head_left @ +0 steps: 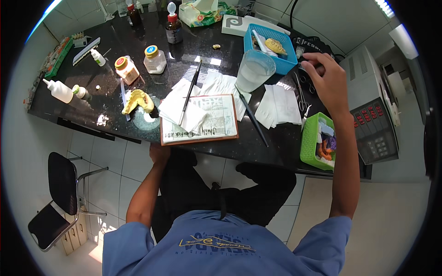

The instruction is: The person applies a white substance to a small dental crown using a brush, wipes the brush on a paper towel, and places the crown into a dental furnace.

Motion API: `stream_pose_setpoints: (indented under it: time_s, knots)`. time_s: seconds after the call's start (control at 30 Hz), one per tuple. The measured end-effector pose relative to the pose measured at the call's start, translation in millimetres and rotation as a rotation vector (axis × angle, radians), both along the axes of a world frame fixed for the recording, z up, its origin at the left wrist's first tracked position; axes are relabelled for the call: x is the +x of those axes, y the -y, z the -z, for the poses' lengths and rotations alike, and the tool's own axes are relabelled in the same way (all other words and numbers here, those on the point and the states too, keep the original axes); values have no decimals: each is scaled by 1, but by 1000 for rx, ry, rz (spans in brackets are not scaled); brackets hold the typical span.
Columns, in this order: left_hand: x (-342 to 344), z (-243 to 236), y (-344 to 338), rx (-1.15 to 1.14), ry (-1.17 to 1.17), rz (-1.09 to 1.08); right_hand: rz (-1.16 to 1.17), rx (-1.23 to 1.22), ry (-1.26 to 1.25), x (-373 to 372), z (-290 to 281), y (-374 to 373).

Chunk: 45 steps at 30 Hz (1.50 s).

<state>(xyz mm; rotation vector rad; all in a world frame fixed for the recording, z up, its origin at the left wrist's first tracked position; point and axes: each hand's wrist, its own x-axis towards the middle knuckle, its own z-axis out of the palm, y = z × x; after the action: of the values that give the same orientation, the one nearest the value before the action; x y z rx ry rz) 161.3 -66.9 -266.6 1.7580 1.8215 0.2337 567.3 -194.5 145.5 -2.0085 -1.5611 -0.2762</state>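
My right hand [326, 82] is raised over the right end of the black counter, beside a blue basket [284, 63]. Its thumb and forefinger are bent with a gap between them, and nothing shows in it. Below it lie scissors [302, 106] and other slim metal tools. My left hand [159, 152] is at the counter's front edge, its fingers hidden. Just above it is a clipboard-like brown board [235, 131] with a printed sheet, folded white tissues [199, 120] and a dark slim tool [189, 94]. Left of the board sits a yellow dental cast [138, 102].
A cloudy plastic cup [254, 72] stands against the blue basket. A green basket [309, 146] holds coloured pieces near a device with red digits [375, 124]. Two jars [155, 60], a brown dropper bottle [173, 31] and a white squeeze bottle [60, 91] stand leftward. A black chair [62, 181] is lower left.
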Motion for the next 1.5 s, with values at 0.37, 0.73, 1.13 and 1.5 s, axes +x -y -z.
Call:
stream_pose_setpoints:
  time_s: [0.37, 0.73, 1.13, 1.5]
  knots:
    - [-60, 0, 12, 231, 221, 31, -39, -210, 98, 31, 38, -97]
    - [-17, -192, 142, 319, 872, 18, -203, -4, -483, -61, -46, -11]
    - [-28, -316, 111, 372, 1244, 621, -666, -259, -892, -242, 37, 43]
    - [-57, -286, 120, -112, 1448, 179, -645, -366, -1088, -270, 88, 25]
